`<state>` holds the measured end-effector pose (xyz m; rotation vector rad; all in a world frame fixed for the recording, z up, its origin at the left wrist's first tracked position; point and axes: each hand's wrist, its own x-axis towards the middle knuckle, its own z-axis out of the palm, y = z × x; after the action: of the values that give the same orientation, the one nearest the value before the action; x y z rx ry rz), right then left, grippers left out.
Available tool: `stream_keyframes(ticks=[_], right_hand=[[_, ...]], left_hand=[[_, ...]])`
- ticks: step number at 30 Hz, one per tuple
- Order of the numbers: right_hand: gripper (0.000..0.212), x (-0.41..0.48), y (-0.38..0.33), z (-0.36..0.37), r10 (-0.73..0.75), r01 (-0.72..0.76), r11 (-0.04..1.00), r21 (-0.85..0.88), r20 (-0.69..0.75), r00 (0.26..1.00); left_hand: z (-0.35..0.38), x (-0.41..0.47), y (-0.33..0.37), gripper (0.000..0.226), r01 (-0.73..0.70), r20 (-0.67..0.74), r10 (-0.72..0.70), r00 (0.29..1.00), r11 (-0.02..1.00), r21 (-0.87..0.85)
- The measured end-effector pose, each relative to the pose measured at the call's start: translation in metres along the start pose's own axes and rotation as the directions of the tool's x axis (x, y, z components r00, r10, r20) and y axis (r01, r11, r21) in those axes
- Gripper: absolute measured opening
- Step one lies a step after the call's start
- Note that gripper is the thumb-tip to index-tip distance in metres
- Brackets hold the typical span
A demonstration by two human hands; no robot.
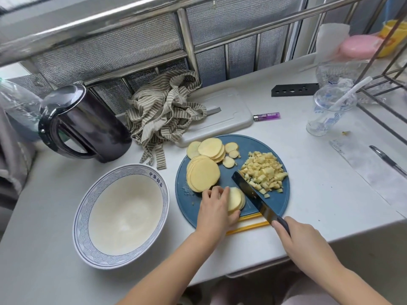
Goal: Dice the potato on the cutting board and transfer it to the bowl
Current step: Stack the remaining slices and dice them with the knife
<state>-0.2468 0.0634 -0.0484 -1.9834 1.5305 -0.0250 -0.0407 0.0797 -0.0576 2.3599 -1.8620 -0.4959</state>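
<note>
Cluttered white counter [308, 177], mesh-screened window [110, 47]

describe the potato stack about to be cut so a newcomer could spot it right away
Start at the round blue cutting board on the white counter, right of the big white bowl with a blue wave rim. At its near edge, a small stack of pale yellow potato slices sits under the left hand, beside the black knife blade. The other stacks lie untouched.

Two bare forearms are seen, with no sleeves, rings, watch or bracelets worn on the left hand [217, 209] or right hand [299, 238]. Pale pinkish-grey clothing is glimpsed at the bottom edge.
</note>
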Motion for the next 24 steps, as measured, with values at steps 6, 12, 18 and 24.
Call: stream_keyframes(ticks=[6,12,18,24], right_hand=[[0.033,0.001,0.003,0.002,0.012,-0.011,0.998,0.057,-0.011,1.000],[0.033,0.010,-0.003,0.000,-0.004,0.004,1.000,0.001,-0.005,1.000],[0.034,0.017,-0.006,0.000,-0.016,0.016,1.000,-0.013,0.006,1.000],[0.037,0.019,-0.005,-0.002,-0.034,0.035,0.999,-0.026,0.039,0.999]], left_hand=[[-0.012,-0.005,0.001,0.069,-0.029,-0.041,0.026,0.999,0.997,-0.077],[-0.045,0.035,-0.015,0.081,0.163,-0.142,-0.168,0.976,0.986,-0.042],[-0.043,0.043,-0.027,0.068,0.161,-0.108,-0.155,0.982,0.986,0.043],[-0.042,0.041,-0.028,0.063,0.148,-0.090,-0.142,0.986,0.987,0.068]])
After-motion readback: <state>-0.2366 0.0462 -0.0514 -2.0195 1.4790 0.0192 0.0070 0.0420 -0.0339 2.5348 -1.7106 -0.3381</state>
